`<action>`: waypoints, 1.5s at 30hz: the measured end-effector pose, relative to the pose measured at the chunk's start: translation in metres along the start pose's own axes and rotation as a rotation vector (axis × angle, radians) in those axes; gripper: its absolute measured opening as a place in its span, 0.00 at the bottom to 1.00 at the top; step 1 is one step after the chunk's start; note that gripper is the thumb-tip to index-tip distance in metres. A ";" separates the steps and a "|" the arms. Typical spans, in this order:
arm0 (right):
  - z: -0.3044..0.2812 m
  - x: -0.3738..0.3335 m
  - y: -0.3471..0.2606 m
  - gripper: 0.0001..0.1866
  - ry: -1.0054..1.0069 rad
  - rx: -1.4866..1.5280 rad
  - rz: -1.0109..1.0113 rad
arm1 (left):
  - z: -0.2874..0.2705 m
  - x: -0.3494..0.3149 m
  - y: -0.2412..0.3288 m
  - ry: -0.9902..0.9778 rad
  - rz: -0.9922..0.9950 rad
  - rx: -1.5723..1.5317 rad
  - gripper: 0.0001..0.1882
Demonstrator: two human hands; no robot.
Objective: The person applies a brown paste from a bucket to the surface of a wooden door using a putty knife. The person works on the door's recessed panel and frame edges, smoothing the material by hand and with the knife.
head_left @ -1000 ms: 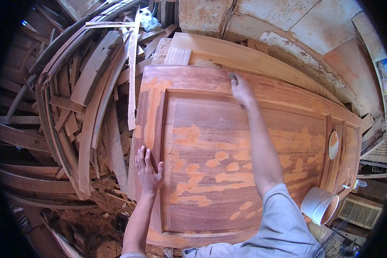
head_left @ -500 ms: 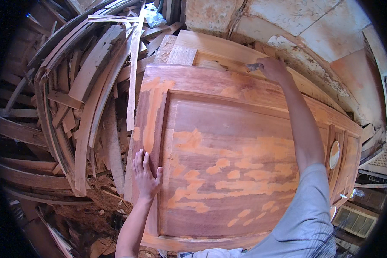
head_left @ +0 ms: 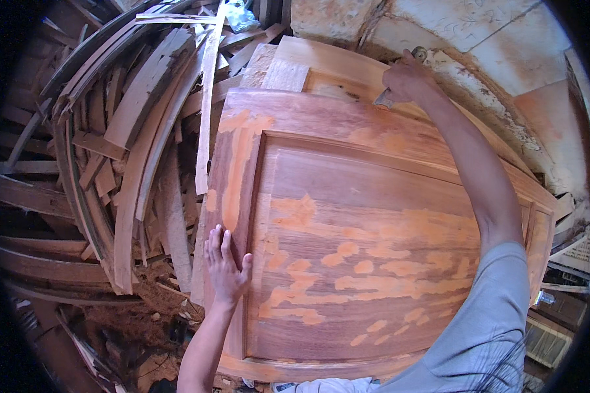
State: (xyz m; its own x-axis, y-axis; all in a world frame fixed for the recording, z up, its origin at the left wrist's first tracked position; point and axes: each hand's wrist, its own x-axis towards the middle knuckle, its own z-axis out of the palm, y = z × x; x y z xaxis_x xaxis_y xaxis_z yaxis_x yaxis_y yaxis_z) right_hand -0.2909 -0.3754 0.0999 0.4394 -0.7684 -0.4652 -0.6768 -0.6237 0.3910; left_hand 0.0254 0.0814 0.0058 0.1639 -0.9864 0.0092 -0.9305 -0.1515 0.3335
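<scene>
A wooden door panel lies before me, its frame and recessed field marked with orange filler patches. My left hand rests flat on the left part of the frame, fingers stretched out, holding nothing. Over the far edge of the door, my right hand is closed round a putty knife. The blade meets the far frame rail beside a small orange smear, while the round handle end shows beyond my fingers. Most of the handle is hidden by the hand.
Scrap boards and curved offcuts are heaped on the left. Another pale wooden panel lies under the door's far side. Stained light slabs stand beyond it. A small clear bottle sits at the right.
My right hand has turned the putty knife, bringing its blade down onto the far rail and the handle end into sight. The view has shifted slightly; my left hand stays on the frame.
</scene>
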 end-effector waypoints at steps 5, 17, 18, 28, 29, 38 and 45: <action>-0.002 -0.041 -0.009 0.07 0.229 -0.058 0.061 | -0.001 -0.002 -0.001 0.008 -0.002 0.006 0.37; 0.072 -0.118 -0.082 0.19 0.204 0.755 0.455 | -0.001 -0.002 -0.001 0.015 -0.006 -0.002 0.36; 0.082 -0.121 -0.089 0.19 0.218 0.751 0.464 | -0.001 -0.001 0.001 0.023 0.003 -0.001 0.36; 0.072 -0.088 -0.167 0.32 0.376 1.048 0.630 | -0.004 -0.003 0.000 0.032 -0.011 0.004 0.35; 0.070 -0.088 -0.167 0.32 0.374 1.073 0.651 | -0.004 -0.003 0.000 0.027 -0.020 0.005 0.35; 0.096 -0.076 -0.166 0.30 0.479 0.992 0.666 | -0.002 -0.004 0.003 0.020 -0.010 -0.013 0.35; 0.082 -0.095 -0.165 0.27 0.332 0.993 0.665 | -0.003 -0.002 0.002 0.031 -0.018 -0.026 0.35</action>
State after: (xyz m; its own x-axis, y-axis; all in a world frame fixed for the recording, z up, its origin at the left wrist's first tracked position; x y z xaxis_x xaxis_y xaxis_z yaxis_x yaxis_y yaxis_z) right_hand -0.2694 -0.1872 0.0145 -0.1302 -0.9834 -0.1265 -0.9159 0.1682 -0.3644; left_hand 0.0237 0.0833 0.0091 0.1909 -0.9811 0.0324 -0.9187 -0.1669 0.3579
